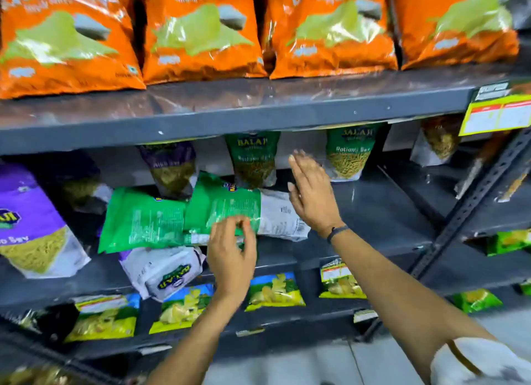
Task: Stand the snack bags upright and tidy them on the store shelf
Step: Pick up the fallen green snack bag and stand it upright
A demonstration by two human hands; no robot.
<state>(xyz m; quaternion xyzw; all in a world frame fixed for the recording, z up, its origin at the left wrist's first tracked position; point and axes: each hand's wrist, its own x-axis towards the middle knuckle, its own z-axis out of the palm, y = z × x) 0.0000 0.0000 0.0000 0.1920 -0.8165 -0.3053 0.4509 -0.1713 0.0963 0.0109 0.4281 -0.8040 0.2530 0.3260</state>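
Observation:
Two green snack bags lie flat on the grey middle shelf [373,212]: one on the left [143,221], one on top and to the right [230,203] with a white end. A white and purple bag [163,269] has toppled over the shelf's front edge. My left hand [232,255] hovers at the near edge of the right green bag, fingers curled, holding nothing. My right hand [310,192] is spread flat against that bag's white end. Behind stand upright green bags [253,157] [349,152] and a purple one [172,169].
A large purple bag [28,226] stands at the left. Orange bags [201,31] fill the shelf above. Small yellow-green packets [274,291] line the shelf below. A yellow price tag [497,114] hangs at the right. The middle shelf's right half is bare.

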